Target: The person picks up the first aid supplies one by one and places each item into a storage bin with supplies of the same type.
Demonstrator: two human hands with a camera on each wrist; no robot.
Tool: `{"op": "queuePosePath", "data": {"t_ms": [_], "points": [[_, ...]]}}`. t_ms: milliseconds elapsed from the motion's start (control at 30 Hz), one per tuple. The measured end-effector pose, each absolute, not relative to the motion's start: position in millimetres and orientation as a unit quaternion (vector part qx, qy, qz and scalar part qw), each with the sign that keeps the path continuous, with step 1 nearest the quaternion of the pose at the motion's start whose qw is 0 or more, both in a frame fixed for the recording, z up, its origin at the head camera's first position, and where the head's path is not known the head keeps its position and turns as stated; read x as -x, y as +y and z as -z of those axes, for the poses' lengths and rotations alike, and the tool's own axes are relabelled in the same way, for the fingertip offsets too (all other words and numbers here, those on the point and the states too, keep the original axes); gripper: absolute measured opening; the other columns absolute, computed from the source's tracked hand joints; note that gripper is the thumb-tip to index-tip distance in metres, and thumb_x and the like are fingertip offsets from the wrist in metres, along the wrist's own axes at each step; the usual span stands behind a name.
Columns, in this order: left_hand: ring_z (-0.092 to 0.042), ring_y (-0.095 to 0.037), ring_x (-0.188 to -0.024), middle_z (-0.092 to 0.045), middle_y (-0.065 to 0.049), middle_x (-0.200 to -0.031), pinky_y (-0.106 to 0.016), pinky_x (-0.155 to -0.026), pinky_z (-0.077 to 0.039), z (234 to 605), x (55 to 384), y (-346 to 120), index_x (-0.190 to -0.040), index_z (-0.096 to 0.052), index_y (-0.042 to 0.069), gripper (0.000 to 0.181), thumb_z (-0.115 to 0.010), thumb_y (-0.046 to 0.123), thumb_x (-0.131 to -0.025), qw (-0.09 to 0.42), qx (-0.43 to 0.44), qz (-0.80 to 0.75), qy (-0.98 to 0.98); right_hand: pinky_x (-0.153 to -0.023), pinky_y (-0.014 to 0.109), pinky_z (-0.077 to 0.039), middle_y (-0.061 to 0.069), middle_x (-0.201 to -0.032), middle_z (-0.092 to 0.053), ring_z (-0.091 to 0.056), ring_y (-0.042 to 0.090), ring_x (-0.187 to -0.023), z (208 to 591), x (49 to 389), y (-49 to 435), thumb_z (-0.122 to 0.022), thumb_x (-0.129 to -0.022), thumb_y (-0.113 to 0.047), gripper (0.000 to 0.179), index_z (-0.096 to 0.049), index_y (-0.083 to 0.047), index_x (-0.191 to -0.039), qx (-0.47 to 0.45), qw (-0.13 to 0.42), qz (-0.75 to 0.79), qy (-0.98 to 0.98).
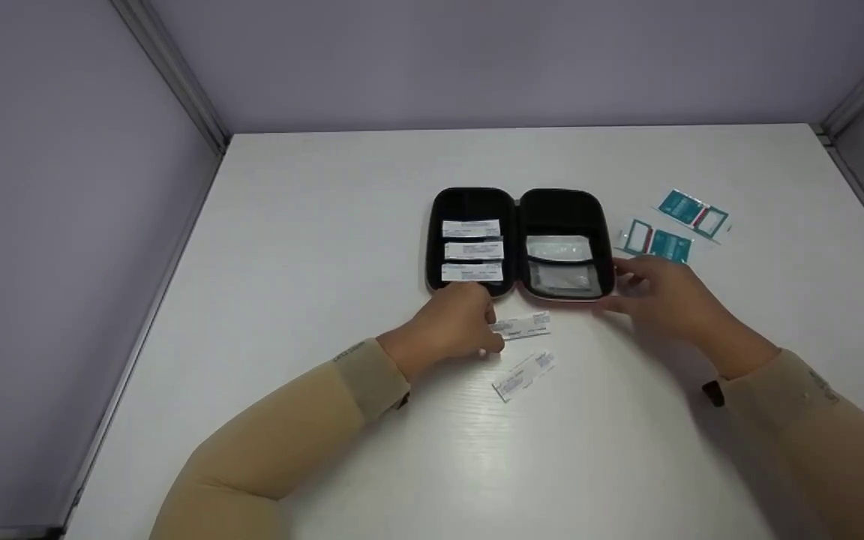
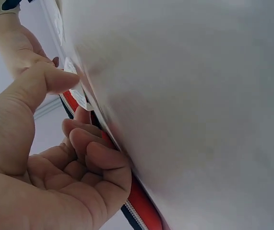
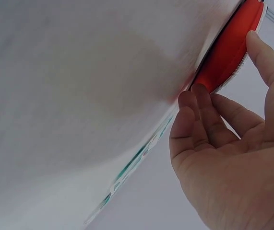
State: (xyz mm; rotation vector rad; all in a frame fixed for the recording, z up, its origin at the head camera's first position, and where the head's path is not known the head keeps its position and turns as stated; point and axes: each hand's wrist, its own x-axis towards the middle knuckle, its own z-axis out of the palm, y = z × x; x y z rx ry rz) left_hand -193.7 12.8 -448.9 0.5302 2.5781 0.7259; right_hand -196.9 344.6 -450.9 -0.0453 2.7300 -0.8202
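Observation:
A zip case, black inside and red outside, lies open on the white table. Elastic loops in its left half hold three white printed strip packets, like wrapped adhesive bandages. Clear packets sit in the right half's pocket. Just below the case, my left hand has thumb and index finger at opposite edges of a white strip packet, its other fingers curled. A second loose strip packet lies nearer me. My right hand grips the case's lower right corner, thumb on the zip rim and fingertips low beside the table.
Two teal and white sachets lie at the right, behind my right hand. Grey panels with metal frame posts wall the table at the back and sides.

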Motion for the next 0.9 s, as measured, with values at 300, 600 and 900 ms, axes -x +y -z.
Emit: {"op": "queuePosePath", "data": {"t_ms": [300, 600, 900], "points": [[-0.067, -0.016, -0.090, -0.082, -0.003, -0.112, -0.034, -0.084, -0.063, 442, 198, 0, -0.104, -0.085, 0.006, 0.021, -0.089, 0.019, -0.089, 0.200, -0.181, -0.296, 0.916, -0.112, 0.062, -0.055, 0.022, -0.147, -0.070, -0.062, 0.042, -0.137, 450, 197, 344, -0.088, -0.099, -0.047, 0.084, -0.055, -0.011, -0.168, 0.036, 0.130, 0.280, 0.951], [-0.058, -0.011, -0.073, -0.076, -0.001, -0.092, -0.030, -0.070, -0.054, 428, 217, -19, -0.102, -0.082, 0.004, 0.019, -0.087, 0.018, -0.089, 0.165, -0.187, -0.332, 0.910, -0.113, 0.062, -0.057, 0.020, -0.149, -0.070, -0.063, 0.040, -0.137, 452, 198, 344, -0.089, -0.099, -0.048, 0.083, -0.057, -0.011, -0.167, 0.027, 0.130, 0.285, 0.949], [-0.057, -0.015, -0.080, -0.068, -0.002, -0.091, -0.032, -0.074, -0.051, 417, 257, -45, -0.110, -0.080, 0.002, 0.024, -0.083, 0.019, -0.093, 0.129, -0.193, -0.333, 0.914, -0.110, 0.058, -0.059, 0.019, -0.148, -0.070, -0.064, 0.039, -0.137, 453, 198, 344, -0.089, -0.098, -0.048, 0.086, -0.055, -0.010, -0.168, 0.019, 0.132, 0.277, 0.951]]}}
